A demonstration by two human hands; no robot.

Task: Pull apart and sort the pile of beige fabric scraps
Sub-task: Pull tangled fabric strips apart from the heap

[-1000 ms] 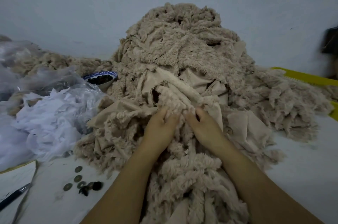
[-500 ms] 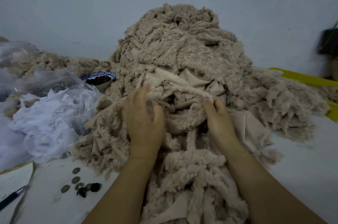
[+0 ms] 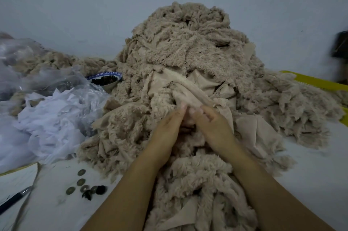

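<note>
though apart half second ago, left hand [image 3: 166,132], right hand [image 3: 213,129] now meet: right fingers [image 3: 200,116] curled, pinching smooth scrap [image 3: 190,97]; left fingers [image 3: 178,117] near straight, hold unclear. likely one piece singled out; pile [image 3: 188,46] heaps behind.

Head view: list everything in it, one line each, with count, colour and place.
pile of beige fabric scraps: one, beige, centre, against the wall
smooth strip: one, beige, front of the pile
smaller scrap heap: one, beige, far left
plastic bag: one, clear with white scraps, left
bowl: one, blue-and-white, dark contents, left of the pile
coins: four or five, dull brass, front left
pen: one, dark, bottom left corner
tray edge: one, yellow, right
table: one, white, underneath
left hand: one, fingertips at the smooth strip, grip unclear
right hand: one, fingers curled at the smooth strip
</note>
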